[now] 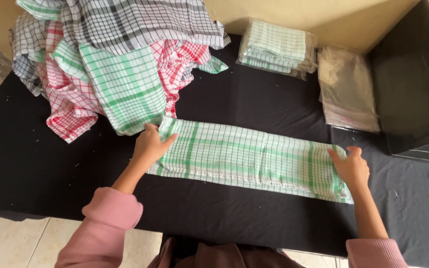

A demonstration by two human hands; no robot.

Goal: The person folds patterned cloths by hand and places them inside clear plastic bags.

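A green-and-white checked cloth (247, 158), folded into a long strip, lies across the black-covered table (254, 218). My left hand (150, 144) rests flat on the strip's left end, fingers spread and thumb over the edge. At the strip's right end, my right hand (352, 167) presses down with its fingers curled over the cloth. Both arms wear pink sleeves.
A heap of checked cloths (110, 64) in green, red and black sits at the back left. Packed folded cloths in clear bags (276, 48) and a stack of clear bags (347, 89) lie at the back. A black box (415, 84) stands on the right.
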